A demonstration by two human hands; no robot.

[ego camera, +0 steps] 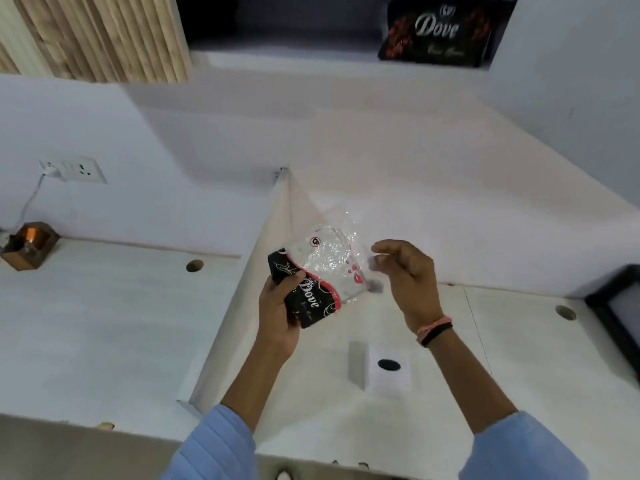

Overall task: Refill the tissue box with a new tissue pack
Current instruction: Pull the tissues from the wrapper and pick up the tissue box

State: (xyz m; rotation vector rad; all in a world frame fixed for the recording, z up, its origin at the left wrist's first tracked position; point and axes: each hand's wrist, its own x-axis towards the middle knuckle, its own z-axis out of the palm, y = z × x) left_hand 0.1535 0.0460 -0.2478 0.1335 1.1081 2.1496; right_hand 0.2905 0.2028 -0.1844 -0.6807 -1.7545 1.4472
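Above the white tissue box (pixel 389 372), black-and-clear crinkled tissue pack (pixel 317 275), left hand (pixel 278 313) gripping

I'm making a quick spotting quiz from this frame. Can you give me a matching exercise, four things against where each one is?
Things:
1. tissue pack wrapper
2. white tissue box
3. second Dove pack
4. wooden holder

Places:
A. on the desk at far left, below the wall socket
B. up in the dark shelf recess, top right
C. gripped in the left hand, held above the desk
D. standing on the desk below the right hand

Pairs: 1-C, 2-D, 3-B, 4-A
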